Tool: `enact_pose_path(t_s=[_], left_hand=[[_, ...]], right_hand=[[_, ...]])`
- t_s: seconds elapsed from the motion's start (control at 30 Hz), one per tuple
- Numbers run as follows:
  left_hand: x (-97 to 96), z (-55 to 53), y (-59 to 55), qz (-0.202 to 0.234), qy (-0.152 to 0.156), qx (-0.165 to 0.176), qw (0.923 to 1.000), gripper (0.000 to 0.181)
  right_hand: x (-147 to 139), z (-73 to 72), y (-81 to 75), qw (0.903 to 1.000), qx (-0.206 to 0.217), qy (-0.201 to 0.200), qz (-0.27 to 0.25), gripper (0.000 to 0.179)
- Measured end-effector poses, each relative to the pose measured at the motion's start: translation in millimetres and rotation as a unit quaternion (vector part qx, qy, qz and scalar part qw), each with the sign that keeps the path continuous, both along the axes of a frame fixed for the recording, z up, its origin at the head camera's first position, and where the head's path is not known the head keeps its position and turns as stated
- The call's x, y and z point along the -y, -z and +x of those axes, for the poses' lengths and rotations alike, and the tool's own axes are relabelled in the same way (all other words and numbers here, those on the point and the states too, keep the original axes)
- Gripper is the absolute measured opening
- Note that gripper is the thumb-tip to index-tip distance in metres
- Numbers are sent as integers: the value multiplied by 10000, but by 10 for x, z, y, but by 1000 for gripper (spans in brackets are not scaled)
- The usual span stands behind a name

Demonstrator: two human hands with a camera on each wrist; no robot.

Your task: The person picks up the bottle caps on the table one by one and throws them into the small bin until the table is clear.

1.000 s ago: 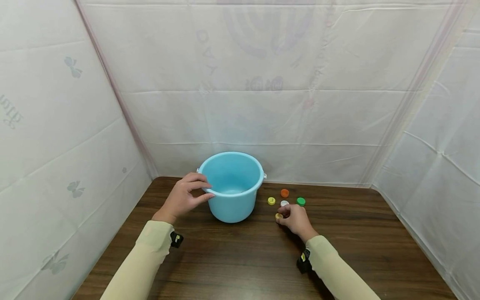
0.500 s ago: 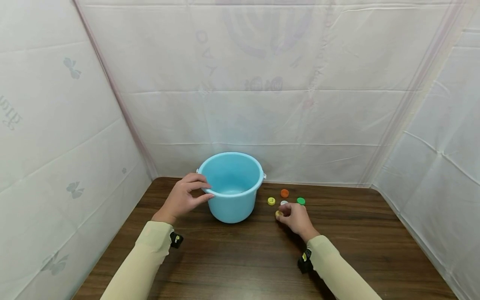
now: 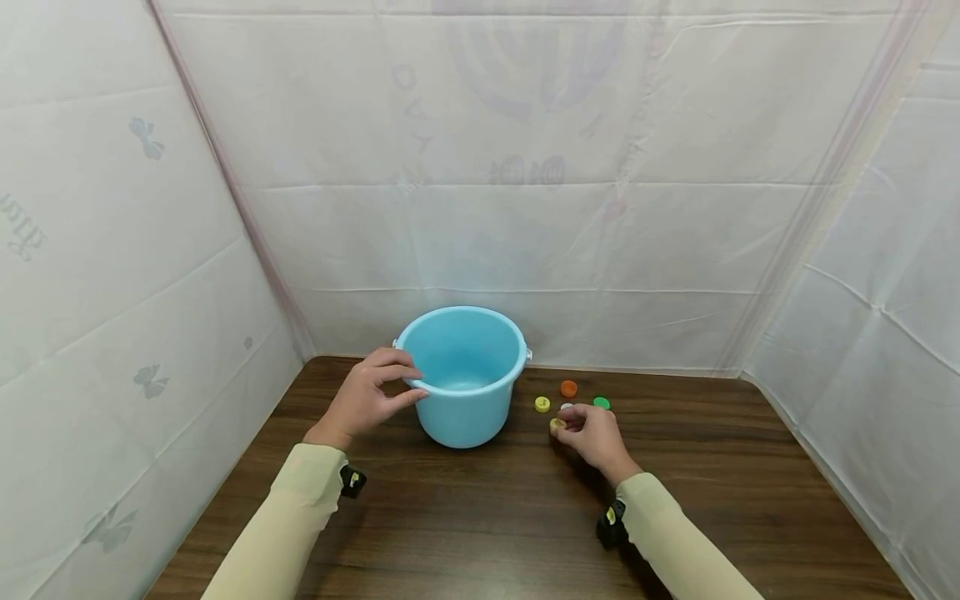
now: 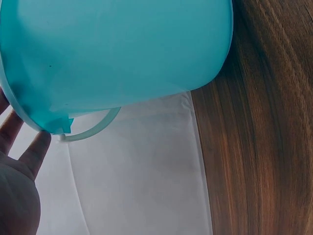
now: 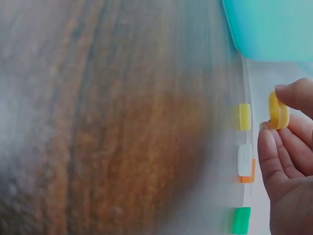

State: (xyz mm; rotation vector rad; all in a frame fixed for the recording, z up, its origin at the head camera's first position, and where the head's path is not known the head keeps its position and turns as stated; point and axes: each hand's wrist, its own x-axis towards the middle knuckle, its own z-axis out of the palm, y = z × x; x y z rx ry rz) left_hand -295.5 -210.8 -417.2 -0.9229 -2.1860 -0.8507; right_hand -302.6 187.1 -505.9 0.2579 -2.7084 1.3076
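My left hand [image 3: 363,400] grips the rim of a light blue plastic bucket [image 3: 463,419], thumb on the near side and fingers reaching over the edge. The left wrist view shows the bucket's wall [image 4: 122,54] and its pale handle [image 4: 98,128]. To the right of the bucket, my right hand [image 3: 597,442] pinches a yellow bottle cap [image 5: 279,111] between thumb and fingertips, held on edge just above the table. Close by lie another yellow cap [image 3: 542,404], an orange cap [image 3: 568,388], a green cap [image 3: 602,402] and a white cap [image 3: 566,407], the last partly hidden by the right hand.
The dark wooden table [image 3: 465,517] ends at a white printed sheet [image 3: 525,233] hanging behind the bucket. More sheeting rises on the left and right sides. Both wrists carry small black cameras.
The right hand has raised the pinched yellow cap slightly off the table. The left hand and the bucket have stayed in place.
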Motion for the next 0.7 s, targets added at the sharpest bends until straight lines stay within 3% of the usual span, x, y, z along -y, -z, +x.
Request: enact_pose_path(t_s=[0.27,0.7], left_hand=[[3,24,-13,-59,-21,153,9999,23],[2,11,3,2,37,-23,10000,24]], right_hand=[[-22,35,-54,9994,-249,-38,-246,20],[-26,113,-204,9982,-537,-102,-263,23]])
